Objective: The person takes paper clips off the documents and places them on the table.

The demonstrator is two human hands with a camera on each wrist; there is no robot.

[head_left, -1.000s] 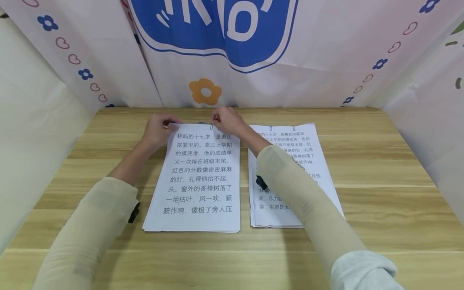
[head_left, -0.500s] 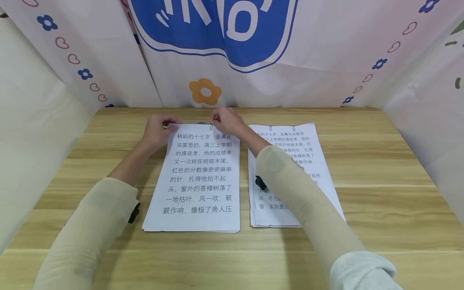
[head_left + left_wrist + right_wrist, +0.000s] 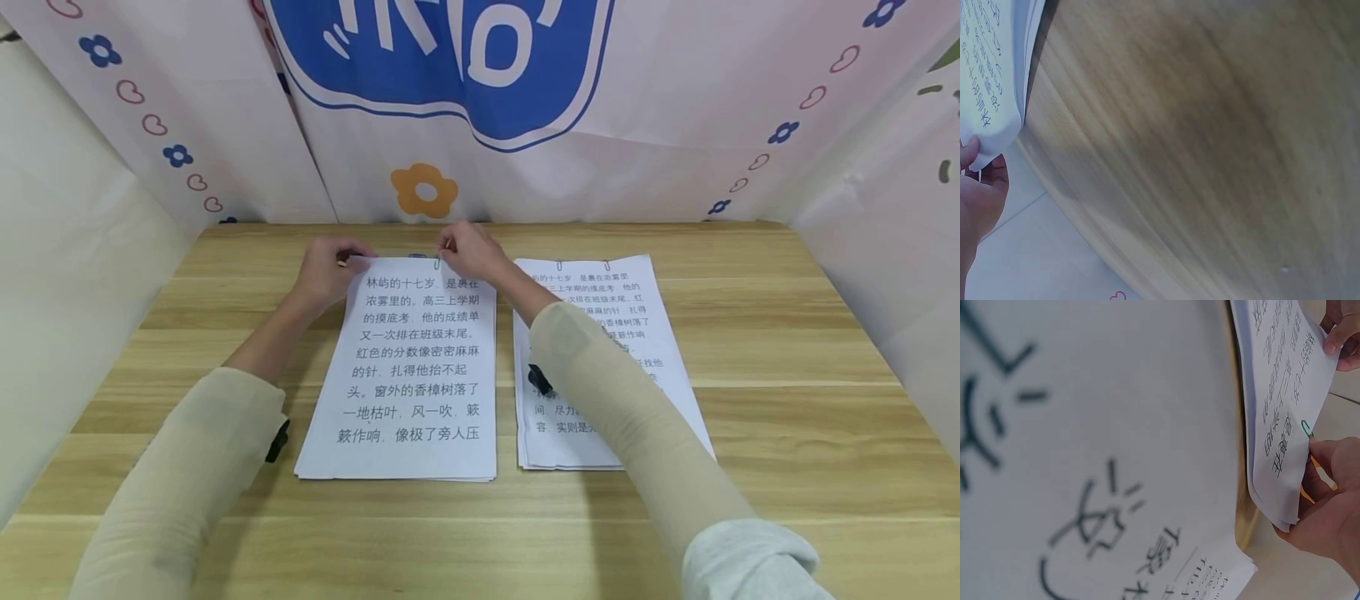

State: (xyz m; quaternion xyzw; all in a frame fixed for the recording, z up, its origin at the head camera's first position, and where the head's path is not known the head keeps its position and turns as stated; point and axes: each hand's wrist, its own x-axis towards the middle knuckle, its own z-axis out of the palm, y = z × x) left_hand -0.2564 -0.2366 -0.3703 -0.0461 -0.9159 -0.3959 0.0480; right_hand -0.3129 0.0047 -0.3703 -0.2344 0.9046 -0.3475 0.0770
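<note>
A stack of printed paper sheets (image 3: 412, 375) lies at the middle left in the head view. My left hand (image 3: 326, 271) pinches its top left corner, thumb on the printed face and fingers behind, as the left wrist view shows at the paper corner (image 3: 991, 140). At the top edge, my right hand (image 3: 471, 250) has thumb and fingertips curled at a green paper clip (image 3: 1306, 428) and pinches its outer end. The clip sits over the edge of the sheets. In the right wrist view, the top of the stack bends up off the table.
A second paper stack (image 3: 543, 454) lies to the right, partly under my right forearm, with a paper clip (image 3: 559, 266) and another paper clip (image 3: 607, 265) on its top edge. Something small and dark blue (image 3: 417, 256) shows behind the left stack. A printed cloth wall (image 3: 615, 175) stands behind the wooden table (image 3: 787, 417).
</note>
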